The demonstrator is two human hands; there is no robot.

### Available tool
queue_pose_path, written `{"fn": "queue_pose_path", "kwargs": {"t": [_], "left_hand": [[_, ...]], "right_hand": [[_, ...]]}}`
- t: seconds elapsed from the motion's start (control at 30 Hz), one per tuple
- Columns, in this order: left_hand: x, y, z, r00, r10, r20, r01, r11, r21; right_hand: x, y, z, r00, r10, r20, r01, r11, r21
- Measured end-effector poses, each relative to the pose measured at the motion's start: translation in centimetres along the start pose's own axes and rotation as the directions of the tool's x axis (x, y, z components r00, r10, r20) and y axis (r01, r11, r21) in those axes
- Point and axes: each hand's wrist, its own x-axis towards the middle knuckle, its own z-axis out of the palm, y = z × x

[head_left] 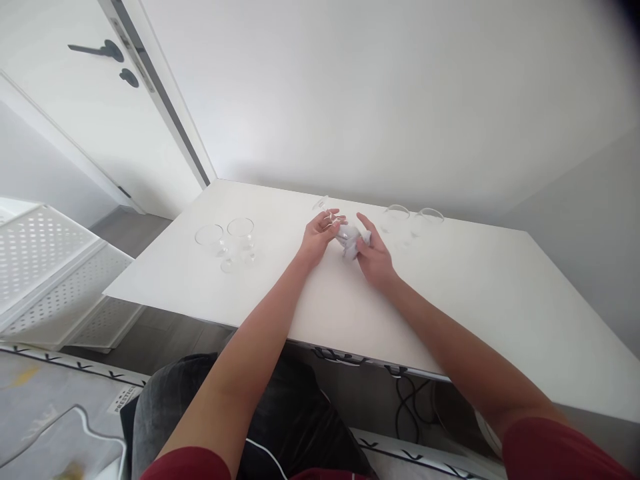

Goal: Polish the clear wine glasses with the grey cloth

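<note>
My left hand [319,235] grips the stem of a clear stemmed glass [334,223] that lies tilted over the white table [475,293], its foot pointing up and left. My right hand [374,253] presses a small white cloth [356,240] against or into the glass's bowl, fingers closed around the cloth. Both hands are above the middle of the table near its far edge.
Two clear stemmed glasses [227,241] stand on the table to the left; two more [411,221] stand to the right by the wall. A white perforated rack [45,273] stands at the left, a white door [95,87] behind it. Cables [407,400] hang under the table.
</note>
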Motion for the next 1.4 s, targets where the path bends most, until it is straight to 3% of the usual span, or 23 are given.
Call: {"fn": "queue_pose_path", "kwargs": {"t": [0.13, 0.3, 0.5, 0.6, 0.7, 0.87, 1.0, 1.1, 1.23, 1.4], "left_hand": [[0.1, -0.2, -0.1, 0.996, 0.022, 0.088, -0.016, 0.997, -0.070], [-0.1, -0.6, 0.1, 0.998, -0.053, 0.038, 0.051, 0.998, 0.042], [0.0, -0.1, -0.2, 0.991, -0.036, 0.131, 0.045, 0.997, -0.066], [-0.1, 0.2, -0.1, 0.978, -0.065, 0.198, 0.088, 0.990, -0.110], [-0.2, 0.2, 0.1, 0.983, -0.052, 0.179, 0.064, 0.996, -0.066], [-0.3, 0.3, 0.2, 0.974, 0.076, 0.212, -0.063, 0.996, -0.069], [-0.3, 0.5, -0.1, 0.946, -0.027, 0.322, 0.038, 0.999, -0.027], [0.0, 0.6, -0.5, 0.945, -0.162, 0.285, 0.178, 0.983, -0.033], [-0.1, 1.0, -0.7, 0.858, -0.365, 0.361, 0.378, 0.925, 0.037], [-1.0, 2.0, -0.3, 0.727, -0.481, 0.490, 0.382, 0.876, 0.294]], "right_hand": [[0.4, 0.0, -0.2, 0.999, 0.032, 0.018, -0.035, 0.990, 0.137], [0.0, 0.3, 0.1, 0.993, -0.099, -0.061, 0.087, 0.981, -0.172], [0.1, -0.9, 0.1, 1.000, -0.012, -0.001, 0.012, 0.999, 0.032], [0.0, -1.1, -0.1, 0.990, -0.120, -0.067, 0.109, 0.983, -0.150], [-0.3, -1.1, -0.1, 0.980, -0.180, -0.079, 0.152, 0.949, -0.277], [0.0, -1.5, -0.3, 0.996, -0.059, -0.071, 0.056, 0.998, -0.039], [0.4, -2.0, -0.9, 0.959, -0.222, -0.179, 0.210, 0.974, -0.082], [0.5, -2.7, -1.5, 0.904, -0.361, -0.228, 0.328, 0.929, -0.173], [0.2, -3.3, -2.1, 0.872, -0.443, -0.207, 0.375, 0.878, -0.299], [-0.5, -3.2, -1.9, 0.876, -0.459, -0.152, 0.346, 0.815, -0.465]]}}
